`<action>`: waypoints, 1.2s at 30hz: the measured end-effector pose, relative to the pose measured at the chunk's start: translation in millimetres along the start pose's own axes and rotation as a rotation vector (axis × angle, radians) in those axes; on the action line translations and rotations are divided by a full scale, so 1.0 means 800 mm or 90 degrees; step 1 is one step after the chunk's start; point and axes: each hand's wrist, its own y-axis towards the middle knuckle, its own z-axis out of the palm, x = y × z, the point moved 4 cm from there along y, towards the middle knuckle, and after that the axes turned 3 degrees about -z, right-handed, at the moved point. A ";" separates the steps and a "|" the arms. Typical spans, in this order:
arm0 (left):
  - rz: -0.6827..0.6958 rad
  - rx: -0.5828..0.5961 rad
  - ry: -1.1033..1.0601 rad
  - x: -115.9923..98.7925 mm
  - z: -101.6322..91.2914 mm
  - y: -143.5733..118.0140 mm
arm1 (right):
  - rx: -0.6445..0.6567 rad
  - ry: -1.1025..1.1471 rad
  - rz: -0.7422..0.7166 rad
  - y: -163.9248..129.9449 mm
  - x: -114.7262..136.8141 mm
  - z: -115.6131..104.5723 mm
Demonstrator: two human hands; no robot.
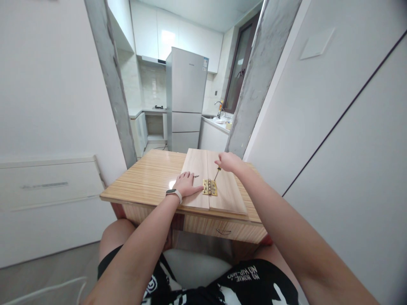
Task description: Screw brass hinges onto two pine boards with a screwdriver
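Two pale wooden boards lie side by side, the left board (194, 160) and the right board (229, 201). A brass hinge (210, 187) spans the seam between them. My right hand (229, 162) is closed round the handle of a screwdriver (217, 173), whose shaft slants down to the hinge's right leaf. The exact spot where the tip meets it is too small to make out. My left hand (186, 184) lies flat with fingers spread on the left board, its thumb reaching the hinge's left edge. Small dark screws (196, 176) lie just beyond its fingers.
The boards rest on a striped wooden table (143, 178) with a drawer handle (223, 231) at its front. White walls stand close on both sides. Beyond the opening are a grey fridge (189, 84), a counter and a sink tap (219, 103).
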 end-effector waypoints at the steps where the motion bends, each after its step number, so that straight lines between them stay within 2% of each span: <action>1: 0.000 0.000 -0.001 0.000 -0.001 0.000 | 0.010 0.002 -0.016 0.000 0.000 -0.001; 5: 0.001 0.007 -0.006 -0.001 -0.002 -0.001 | 0.050 -0.005 -0.092 -0.002 0.003 -0.002; 7: -0.002 0.014 -0.007 -0.002 -0.003 -0.002 | 0.056 -0.010 -0.102 -0.004 0.004 -0.002; 14: 0.003 0.009 -0.004 -0.004 -0.004 -0.003 | -0.023 -0.057 -0.005 -0.011 -0.003 -0.002; 24: 0.004 -0.002 0.003 -0.002 -0.004 -0.002 | -0.038 -0.002 -0.067 -0.006 0.003 0.000; 29: 0.005 0.003 -0.003 -0.001 -0.003 -0.002 | -0.005 0.037 -0.083 -0.002 0.003 0.000; 32: 0.001 0.003 -0.005 -0.001 -0.003 -0.002 | 0.005 0.037 -0.074 -0.006 0.004 0.000; 36: 0.004 0.003 -0.004 -0.002 -0.003 -0.002 | -0.034 0.001 -0.011 -0.013 0.001 -0.003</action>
